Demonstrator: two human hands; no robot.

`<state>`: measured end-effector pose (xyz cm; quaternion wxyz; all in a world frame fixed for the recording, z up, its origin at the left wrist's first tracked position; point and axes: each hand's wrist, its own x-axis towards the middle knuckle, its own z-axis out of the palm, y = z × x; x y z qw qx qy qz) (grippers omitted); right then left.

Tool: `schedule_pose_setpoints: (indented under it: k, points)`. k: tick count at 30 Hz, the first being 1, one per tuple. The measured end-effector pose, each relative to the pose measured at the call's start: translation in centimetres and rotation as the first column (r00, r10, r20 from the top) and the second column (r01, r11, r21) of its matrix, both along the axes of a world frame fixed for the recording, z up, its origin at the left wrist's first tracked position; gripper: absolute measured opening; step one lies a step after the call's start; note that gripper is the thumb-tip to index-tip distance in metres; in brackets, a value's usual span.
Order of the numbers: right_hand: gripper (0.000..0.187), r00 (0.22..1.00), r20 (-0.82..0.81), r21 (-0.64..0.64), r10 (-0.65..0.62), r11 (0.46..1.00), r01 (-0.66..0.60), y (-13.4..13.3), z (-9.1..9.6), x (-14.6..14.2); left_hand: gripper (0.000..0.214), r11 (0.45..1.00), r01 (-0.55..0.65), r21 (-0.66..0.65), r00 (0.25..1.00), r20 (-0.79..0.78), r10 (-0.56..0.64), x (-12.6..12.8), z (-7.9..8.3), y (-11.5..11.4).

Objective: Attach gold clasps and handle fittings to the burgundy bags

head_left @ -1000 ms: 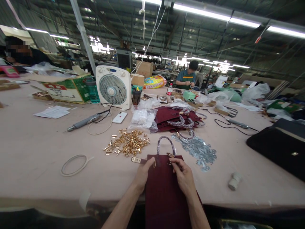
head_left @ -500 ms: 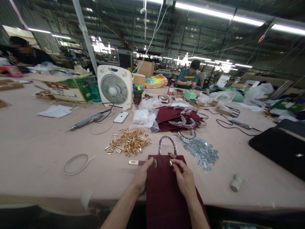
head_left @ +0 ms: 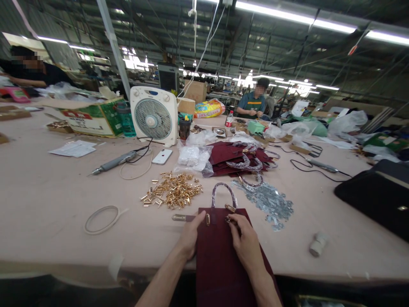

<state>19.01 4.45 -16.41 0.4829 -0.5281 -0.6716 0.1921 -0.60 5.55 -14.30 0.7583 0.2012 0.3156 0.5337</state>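
A dark red bag panel [head_left: 220, 260] hangs over the table's front edge, its plastic-wrapped handle [head_left: 235, 196] lying toward the far side. My left hand [head_left: 190, 236] grips the panel's left edge, thumb on top. Beside that thumb a gold oval fitting [head_left: 208, 219] is set in the panel. A strap with a metal-plated end [head_left: 179, 217] sticks out to the left. Between the thumb and fingers of my right hand [head_left: 246, 236] is a small gold metal fitting [head_left: 227, 219], held at the panel's upper right. Another gold fitting [head_left: 229, 208] lies just above it, near the handle's base.
Gold fittings [head_left: 177, 192] lie heaped at left; grey metal plates [head_left: 271, 202] are scattered at right. Behind are stacked red bag pieces [head_left: 223, 155], a phone [head_left: 162, 156], an electric screwdriver [head_left: 113, 163] and a fan [head_left: 154, 117]. A black bag [head_left: 377, 196] stands at right. Two people sit farther back.
My right hand has turned slightly and shifted a little left, the gold fitting still in its fingers. The strap's metal end now looks darker. My left hand stays in place.
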Motion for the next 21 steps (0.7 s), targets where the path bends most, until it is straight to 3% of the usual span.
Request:
schedule_pose_setpoints:
  k: [7,21]
  points:
    - [0.026,0.968,0.247,0.072,-0.049,0.997,0.032,0.1,-1.0,0.1,0.035,1.0,0.014,0.018,1.0,0.001,-0.014,-0.2,-0.4,0.0]
    - [0.03,0.887,0.428,0.16,-0.174,0.98,0.116,-0.3,-0.9,-0.7,0.039,0.996,0.041,0.075,0.999,-0.007,-0.04,-0.2,0.0,0.0]
